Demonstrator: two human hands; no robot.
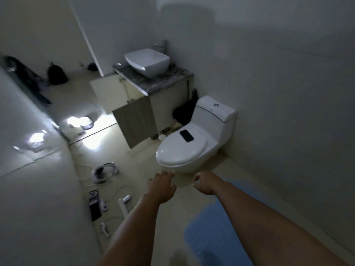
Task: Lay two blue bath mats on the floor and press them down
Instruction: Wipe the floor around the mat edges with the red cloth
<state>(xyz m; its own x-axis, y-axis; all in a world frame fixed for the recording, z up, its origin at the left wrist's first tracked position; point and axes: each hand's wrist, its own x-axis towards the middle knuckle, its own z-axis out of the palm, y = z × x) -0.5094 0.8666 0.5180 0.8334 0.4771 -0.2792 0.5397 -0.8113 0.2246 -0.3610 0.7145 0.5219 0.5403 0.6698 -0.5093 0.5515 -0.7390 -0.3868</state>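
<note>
Reaching forward, your left hand [163, 186] and right hand [204, 184] hang above the floor [172, 217], fingers loosely curled, each grip holding nothing. One blue bath mat [215, 233] lies flat under your right forearm, near the toilet [192, 139]. A phone [186, 135] lies on its closed lid.

No readable text, labels, brands or numbers anywhere. Phone [186, 135] on the toilet lid [180, 150]: screen dark, blank. Small dark device [94, 204] on the floor (maybe markings, too blurred and dim to read).
</note>
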